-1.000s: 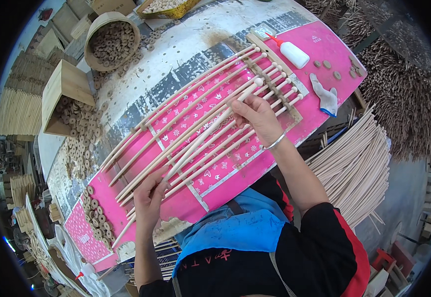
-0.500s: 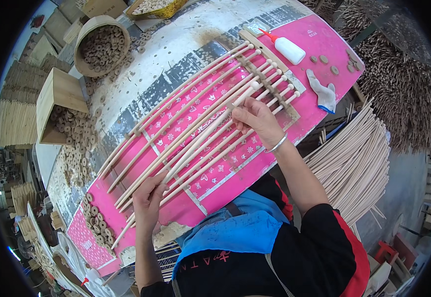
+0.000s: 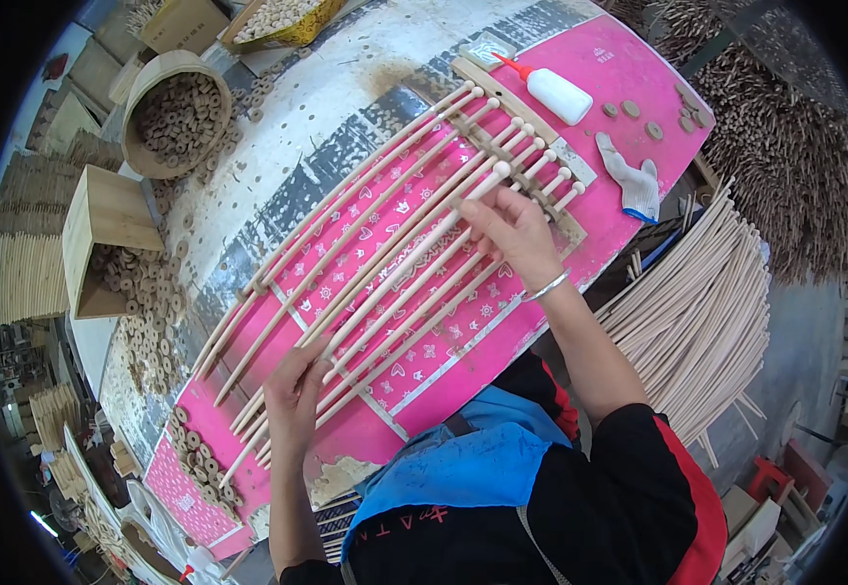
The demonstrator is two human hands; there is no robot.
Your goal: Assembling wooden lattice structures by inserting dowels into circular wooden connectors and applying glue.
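Several long pale wooden rods (image 3: 366, 244) lie side by side across a pink patterned table cover (image 3: 463, 366). Their far ends carry round wooden caps and rest against a wooden strip (image 3: 502, 93). My right hand (image 3: 512, 229) lies on the rods close to the capped ends, its fingers pinching one rod. My left hand (image 3: 295, 390) rests on the near ends of the same rods and presses them down. A silver bangle (image 3: 547, 287) circles my right wrist.
A white glue bottle (image 3: 556, 96) with a red tip, a white glove (image 3: 629, 180) and a few wooden discs (image 3: 653, 129) lie at the table's far right. Baskets and boxes of wooden rings (image 3: 175, 112) stand at the left. A pile of rods (image 3: 702, 312) sits to my right.
My right hand has slid along the rods toward the capped ends. My left hand has stayed on the near ends. The view has shifted slightly.
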